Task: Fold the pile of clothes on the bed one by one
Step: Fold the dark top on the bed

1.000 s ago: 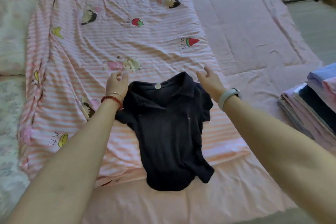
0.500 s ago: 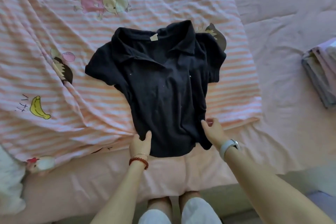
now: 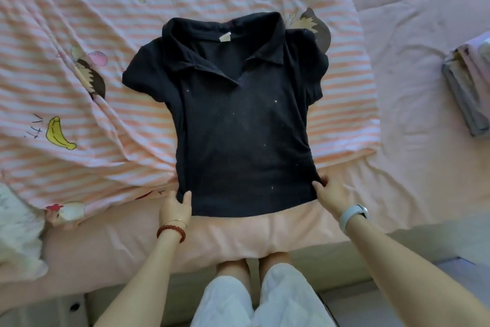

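The dark shirt (image 3: 238, 125) lies flat in the middle of the bed (image 3: 119, 241); striped sheet (image 3: 66, 82) is open on its left and above. A folded stack (image 3: 469, 88) blocks the far right edge

Polo shirt (image 3: 238, 125): dark matt knit cloth, speckled with pale lint, small pale fabric label at collar. Striped sheet (image 3: 79, 74): thin printed cotton-like cloth, creased. Pink bed cover (image 3: 413, 88): soft matt, lightly quilted. Bracelet (image 3: 171, 231): glossy red beads. Watch band (image 3: 351, 216): smooth, pale, rubbery.
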A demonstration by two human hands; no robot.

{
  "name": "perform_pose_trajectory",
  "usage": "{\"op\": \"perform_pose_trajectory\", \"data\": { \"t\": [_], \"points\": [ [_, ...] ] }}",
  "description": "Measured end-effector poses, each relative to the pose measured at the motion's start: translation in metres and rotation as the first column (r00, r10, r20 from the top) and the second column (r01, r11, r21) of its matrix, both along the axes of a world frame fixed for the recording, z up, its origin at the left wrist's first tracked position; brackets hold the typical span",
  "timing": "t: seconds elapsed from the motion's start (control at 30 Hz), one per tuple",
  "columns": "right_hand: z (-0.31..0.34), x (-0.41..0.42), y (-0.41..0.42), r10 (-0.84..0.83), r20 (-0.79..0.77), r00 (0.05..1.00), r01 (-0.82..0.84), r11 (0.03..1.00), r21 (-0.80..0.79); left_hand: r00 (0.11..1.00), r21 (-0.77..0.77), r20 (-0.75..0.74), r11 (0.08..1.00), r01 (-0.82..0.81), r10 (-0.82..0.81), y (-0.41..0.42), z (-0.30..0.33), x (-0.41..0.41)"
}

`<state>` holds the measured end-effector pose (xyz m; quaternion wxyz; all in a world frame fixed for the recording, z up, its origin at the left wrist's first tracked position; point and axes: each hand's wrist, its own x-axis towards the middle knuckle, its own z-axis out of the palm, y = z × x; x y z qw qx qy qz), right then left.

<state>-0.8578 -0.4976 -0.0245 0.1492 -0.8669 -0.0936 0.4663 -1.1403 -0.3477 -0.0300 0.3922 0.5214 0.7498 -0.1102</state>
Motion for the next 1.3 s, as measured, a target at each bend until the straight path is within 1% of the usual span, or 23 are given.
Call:
{"op": "perform_pose_trajectory", "data": {
  "t": [0.1,0.17,0.23,0.3,0.37,0.43,0.5,0.6,0.67,0.73,0.77,0.8,0.83,0.87,0.93,0.97,1.03,1.1,1.17,1.2,1.23,1.27,1.3],
  "points": [
    [-0.001,0.005,0.008,0.005,-0.015,1.0,-0.006,0.999,-0.053,0.999,-0.03,0.049,0.999,0.014,-0.012,0.008,-0.001,0.001],
    [0.0,0.007,0.012,0.0,-0.034,0.999,-0.003,0.997,-0.075,0.984,-0.045,0.163,0.997,-0.066,0.073,0.01,0.004,0.0],
    [0.004,0.006,0.012,-0.089,-0.094,0.992,0.085,0.995,-0.044,0.946,-0.092,0.272,0.984,-0.155,0.175,0.011,0.01,-0.006],
    [0.017,0.003,0.012,-0.249,-0.204,0.947,0.26,0.965,0.026,0.874,-0.169,0.361,0.944,-0.283,0.326,0.009,0.018,-0.014],
    [0.033,0.004,0.016,-0.364,-0.305,0.88,0.405,0.911,0.082,0.762,-0.232,0.428,0.874,-0.427,0.486,0.011,0.029,-0.02],
    [0.049,0.013,0.029,-0.415,-0.355,0.837,0.487,0.862,0.142,0.609,-0.291,0.506,0.786,-0.546,0.611,0.027,0.045,-0.016],
    [0.062,0.027,0.051,-0.486,-0.389,0.783,0.583,0.791,0.185,0.472,-0.363,0.577,0.727,-0.583,0.667,0.052,0.061,-0.005],
    [0.078,0.06,0.104,-0.616,-0.473,0.63,0.766,0.595,0.245,0.274,-0.45,0.613,0.612,-0.65,0.741,0.109,0.088,0.02],
    [0.086,0.079,0.146,-0.621,-0.569,0.539,0.837,0.472,0.278,0.127,-0.508,0.618,0.517,-0.689,0.776,0.147,0.104,0.041],
    [0.09,0.092,0.182,-0.597,-0.667,0.445,0.894,0.343,0.289,0.018,-0.536,0.663,0.492,-0.687,0.748,0.178,0.11,0.06],
    [0.093,0.095,0.197,-0.572,-0.701,0.426,0.904,0.296,0.308,-0.011,-0.538,0.69,0.502,-0.678,0.724,0.19,0.111,0.067],
    [0.096,0.097,0.21,-0.541,-0.71,0.451,0.892,0.296,0.342,-0.014,-0.53,0.711,0.522,-0.668,0.703,0.201,0.109,0.072],
    [0.098,0.099,0.22,-0.518,-0.687,0.51,0.86,0.337,0.383,0.005,-0.515,0.725,0.546,-0.661,0.689,0.209,0.106,0.076],
    [0.097,0.098,0.227,-0.499,-0.637,0.587,0.808,0.413,0.421,0.068,-0.484,0.729,0.583,-0.653,0.682,0.215,0.101,0.079],
    [0.089,0.096,0.232,-0.508,-0.449,0.735,0.678,0.562,0.474,0.267,-0.379,0.699,0.661,-0.648,0.663,0.218,0.084,0.083],
    [0.08,0.095,0.229,-0.531,-0.325,0.783,0.619,0.614,0.49,0.357,-0.311,0.672,0.684,-0.659,0.649,0.215,0.074,0.083],
    [0.06,0.098,0.219,-0.534,-0.067,0.843,0.497,0.722,0.481,0.542,-0.105,0.603,0.731,-0.674,0.586,0.202,0.054,0.08],
    [0.047,0.102,0.207,-0.473,0.061,0.879,0.403,0.805,0.437,0.749,0.104,0.466,0.812,-0.575,0.471,0.179,0.043,0.081],
    [0.04,0.105,0.199,-0.423,-0.003,0.906,0.382,0.815,0.437,0.899,0.277,0.292,0.871,-0.405,0.326,0.149,0.043,0.093],
    [0.038,0.107,0.197,-0.393,-0.034,0.919,0.366,0.816,0.447,0.957,0.389,0.23,0.885,-0.256,0.176,0.134,0.048,0.101],
    [0.038,0.109,0.197,-0.358,-0.046,0.933,0.338,0.821,0.459,0.987,0.497,0.159,0.866,-0.046,-0.039,0.12,0.051,0.11],
    [0.04,0.112,0.198,-0.318,-0.045,0.947,0.301,0.83,0.469,0.962,0.561,0.079,0.809,0.175,-0.263,0.107,0.05,0.118],
    [0.04,0.116,0.201,-0.287,-0.037,0.957,0.269,0.837,0.476,0.898,0.56,-0.001,0.744,0.365,-0.44,0.098,0.046,0.125]
  ]
}}
